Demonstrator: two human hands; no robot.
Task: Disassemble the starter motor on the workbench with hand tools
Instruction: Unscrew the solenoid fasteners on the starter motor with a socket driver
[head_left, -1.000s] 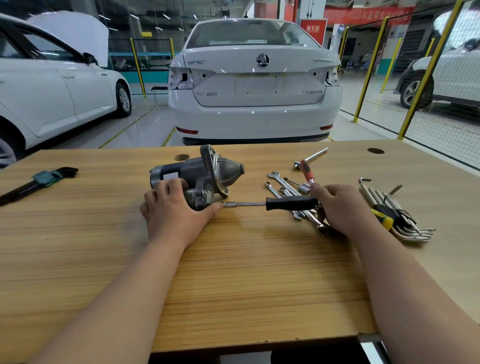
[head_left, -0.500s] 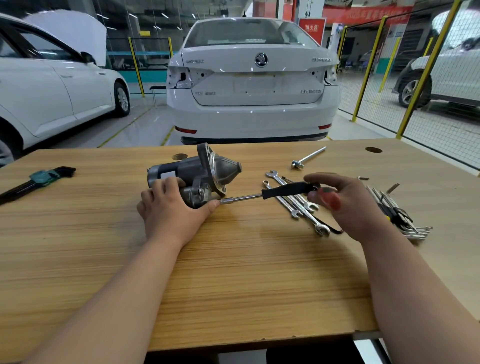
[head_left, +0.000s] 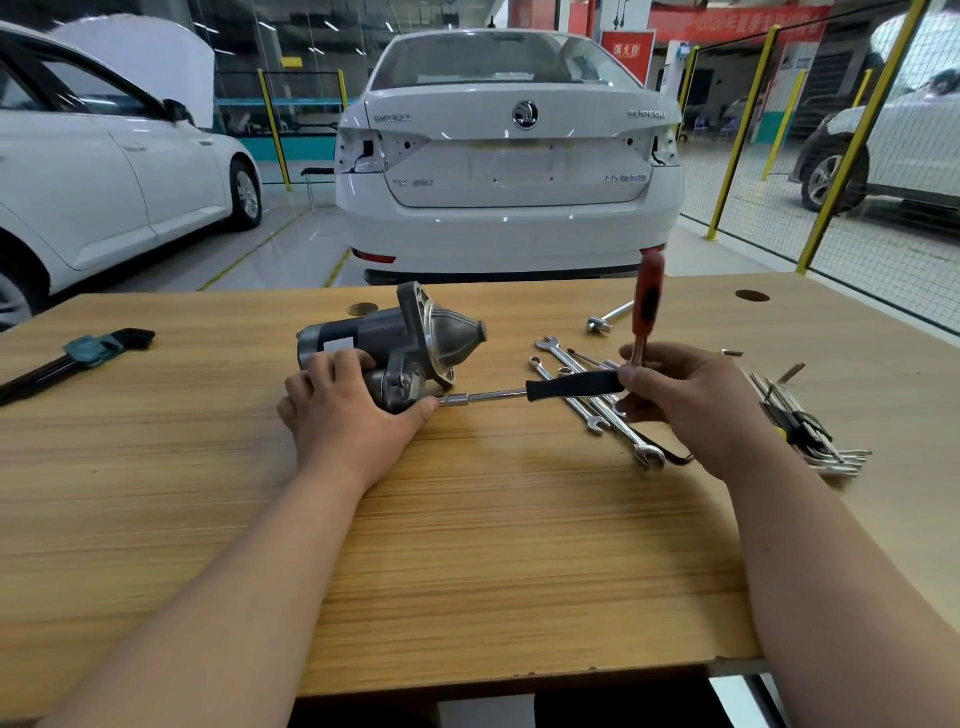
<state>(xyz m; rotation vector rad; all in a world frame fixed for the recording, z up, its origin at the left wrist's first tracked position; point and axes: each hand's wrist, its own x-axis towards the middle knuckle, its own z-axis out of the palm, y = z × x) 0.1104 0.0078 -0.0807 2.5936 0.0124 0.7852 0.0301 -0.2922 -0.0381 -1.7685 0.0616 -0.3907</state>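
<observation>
Spanners (head_left: 623, 431) beneath black-handled driver (head_left: 571, 385), hex keys (head_left: 836, 457) nearby

Both bare forearms reach forward. The left hand (head_left: 353, 415) grips the starter motor (head_left: 395, 338), thumb stretched rightward. The right hand (head_left: 691, 405) pinches the black-handled driver (head_left: 574, 385) and holds a red-handled screwdriver (head_left: 647, 306) upright.

Bare forearms (head_left: 249, 597) show from the counter's (head_left: 467, 571) near edge to the wrists; left hand (head_left: 348, 415) and right hand (head_left: 691, 405) ungloved.
</observation>
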